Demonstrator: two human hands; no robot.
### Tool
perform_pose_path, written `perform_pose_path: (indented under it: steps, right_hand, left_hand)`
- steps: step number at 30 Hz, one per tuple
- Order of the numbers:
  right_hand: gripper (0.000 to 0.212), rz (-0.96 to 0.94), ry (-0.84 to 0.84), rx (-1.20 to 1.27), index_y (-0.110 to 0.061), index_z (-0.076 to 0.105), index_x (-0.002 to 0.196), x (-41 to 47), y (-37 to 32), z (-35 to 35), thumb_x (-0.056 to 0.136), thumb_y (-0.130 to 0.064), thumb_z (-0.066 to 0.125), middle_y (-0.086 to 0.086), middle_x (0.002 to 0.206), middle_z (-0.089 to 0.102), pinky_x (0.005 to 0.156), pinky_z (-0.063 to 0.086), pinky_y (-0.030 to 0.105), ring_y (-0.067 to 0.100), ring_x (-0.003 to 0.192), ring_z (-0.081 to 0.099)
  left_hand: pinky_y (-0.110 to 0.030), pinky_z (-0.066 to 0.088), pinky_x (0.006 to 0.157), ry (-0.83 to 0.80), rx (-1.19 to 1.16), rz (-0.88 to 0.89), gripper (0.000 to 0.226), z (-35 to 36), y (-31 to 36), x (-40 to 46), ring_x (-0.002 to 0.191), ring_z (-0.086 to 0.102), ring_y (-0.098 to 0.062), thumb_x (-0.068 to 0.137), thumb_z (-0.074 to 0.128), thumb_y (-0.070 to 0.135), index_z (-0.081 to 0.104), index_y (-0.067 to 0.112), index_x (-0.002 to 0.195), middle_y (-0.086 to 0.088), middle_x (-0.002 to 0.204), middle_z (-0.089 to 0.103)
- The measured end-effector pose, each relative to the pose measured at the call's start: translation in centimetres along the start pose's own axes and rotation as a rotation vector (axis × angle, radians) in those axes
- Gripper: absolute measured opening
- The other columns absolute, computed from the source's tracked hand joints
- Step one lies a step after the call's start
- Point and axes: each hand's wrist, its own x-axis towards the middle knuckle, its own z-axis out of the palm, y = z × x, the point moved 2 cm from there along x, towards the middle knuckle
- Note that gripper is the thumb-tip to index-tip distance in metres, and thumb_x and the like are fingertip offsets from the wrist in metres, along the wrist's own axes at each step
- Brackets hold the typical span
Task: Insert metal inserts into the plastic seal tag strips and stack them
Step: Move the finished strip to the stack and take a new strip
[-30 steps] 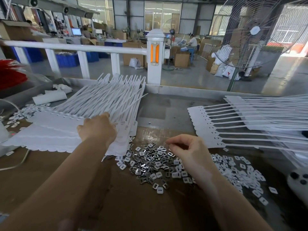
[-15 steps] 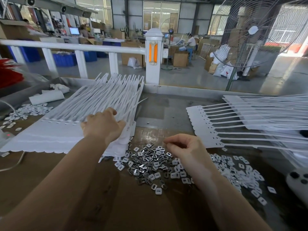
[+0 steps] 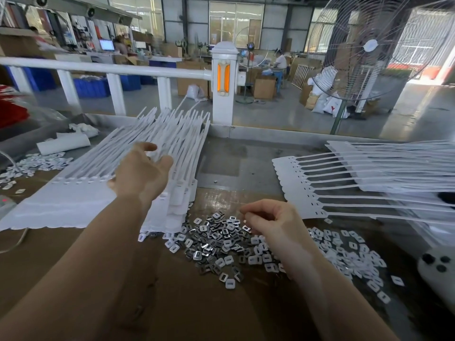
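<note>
Head view: left hand blurred; right hand fingertips hidden.

Bright daylight from windows at top centre and right. Glare on brown surface mid-frame. Left hand motion-blurred. Rail bows: wide-angle distortion. Corners soft; shadows faint.

Workshop surroundings behind the bench

A white railing with an orange-marked post runs across the far side; a large fan stands far right, blue crates and cardboard boxes behind.
</note>
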Motion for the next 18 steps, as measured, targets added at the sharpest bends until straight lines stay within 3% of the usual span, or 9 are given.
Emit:
perform_pose_path:
  steps: [3, 5, 9, 14, 16, 18]
  right_hand:
    - [0.019, -0.001, -0.006, 0.019, -0.027, 0.072, 0.082, 0.0, 0.1, -0.1, 0.086, -0.01, 0.063, -0.011, 0.078, 0.071, 0.062, 0.051, 0.012, 0.001, 0.074, 0.066]
    - [0.019, 0.006, -0.007, 0.034, -0.025, 0.072, 0.083, 0.0, 0.1, -0.2, 0.086, -0.009, 0.062, -0.012, 0.078, 0.071, 0.06, 0.047, 0.008, -0.001, 0.073, 0.065]
    - [0.018, -0.001, -0.009, 0.014, -0.026, 0.073, 0.084, 0.1, 0.1, 0.0, 0.086, -0.011, 0.062, -0.012, 0.08, 0.071, 0.065, 0.051, 0.012, 0.0, 0.076, 0.065]
    - [0.019, 0.005, -0.009, 0.008, -0.026, 0.073, 0.082, 0.1, 0.1, 0.2, 0.086, -0.012, 0.062, -0.007, 0.079, 0.072, 0.072, 0.055, 0.022, 0.008, 0.078, 0.066]
    - [0.02, 0.005, -0.007, 0.012, -0.026, 0.073, 0.082, 0.1, 0.2, 0.1, 0.087, -0.011, 0.061, -0.007, 0.079, 0.071, 0.071, 0.055, 0.019, 0.007, 0.077, 0.066]
    - [0.02, 0.005, -0.007, 0.017, -0.027, 0.073, 0.081, 0.1, 0.3, -0.1, 0.087, -0.011, 0.061, -0.008, 0.079, 0.071, 0.068, 0.053, 0.015, 0.005, 0.076, 0.065]
  left_hand:
    - [-0.056, 0.041, 0.092, 0.059, -0.019, 0.01, 0.033, -0.3, 0.5, 0.2, 0.094, 0.057, -0.031, 0.083, 0.056, 0.036, 0.051, 0.027, 0.115, 0.012, 0.076, 0.049]
    - [-0.058, 0.041, 0.092, 0.045, -0.052, 0.012, 0.033, -0.4, 0.8, 0.3, 0.095, 0.057, -0.033, 0.083, 0.057, 0.035, 0.051, 0.027, 0.114, 0.005, 0.082, 0.054]
    - [-0.055, 0.041, 0.093, -0.107, 0.108, 0.063, 0.034, 0.4, 0.4, -0.3, 0.095, 0.058, -0.032, 0.082, 0.061, 0.033, 0.052, 0.024, 0.115, -0.005, 0.093, 0.061]
    - [-0.048, 0.037, 0.101, -0.327, 0.484, 0.055, 0.051, 1.5, -0.9, -1.2, 0.112, 0.052, -0.032, 0.083, 0.061, 0.046, 0.047, 0.021, 0.125, -0.009, 0.122, 0.057]
    - [-0.045, 0.036, 0.102, -0.391, 0.525, 0.099, 0.056, 1.6, -0.8, -1.5, 0.115, 0.05, -0.031, 0.082, 0.061, 0.05, 0.047, 0.019, 0.128, -0.009, 0.128, 0.054]
    - [-0.039, 0.039, 0.1, -0.457, 0.477, 0.133, 0.062, 1.2, -0.3, -1.6, 0.106, 0.054, -0.025, 0.079, 0.066, 0.048, 0.047, 0.017, 0.129, -0.009, 0.13, 0.054]
